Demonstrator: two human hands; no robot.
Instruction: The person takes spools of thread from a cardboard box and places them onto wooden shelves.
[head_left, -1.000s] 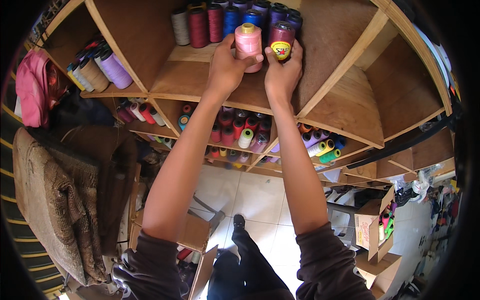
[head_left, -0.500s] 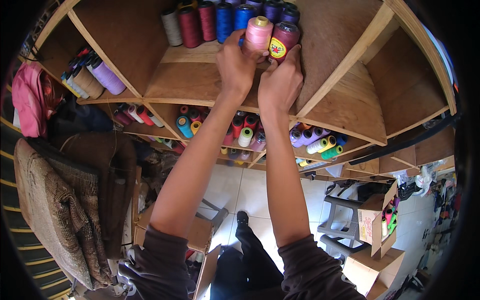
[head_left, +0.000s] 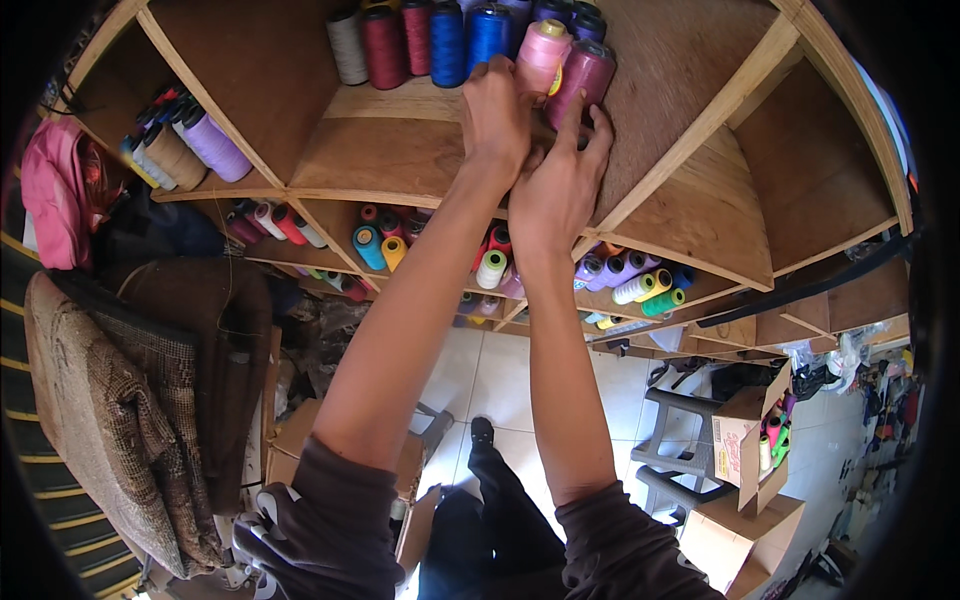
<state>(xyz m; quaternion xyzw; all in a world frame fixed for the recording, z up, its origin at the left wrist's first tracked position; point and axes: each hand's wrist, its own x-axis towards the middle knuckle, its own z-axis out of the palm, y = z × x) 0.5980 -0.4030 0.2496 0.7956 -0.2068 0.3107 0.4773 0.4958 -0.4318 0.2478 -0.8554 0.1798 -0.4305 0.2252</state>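
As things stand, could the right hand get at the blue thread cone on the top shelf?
Probably not directly: the left hand and the pink cone sit between the right hand and the blue cone, so it would have to reach around them.

A pink cloth (head_left: 55, 195) hangs left of grey plastic stools (head_left: 680, 450).

An open cardboard box (head_left: 745, 440) sits at the lower right on the seat of a grey plastic stool (head_left: 672, 455), tipped so its mouth faces right; its brown flap carries red printing, and coloured thread cones show inside. Below it, on the tiled floor (head_left: 480, 375), stands a larger plain brown box (head_left: 735, 535). Another brown cardboard box (head_left: 300, 445) lies on the floor at the lower left, partly hidden behind the left arm.
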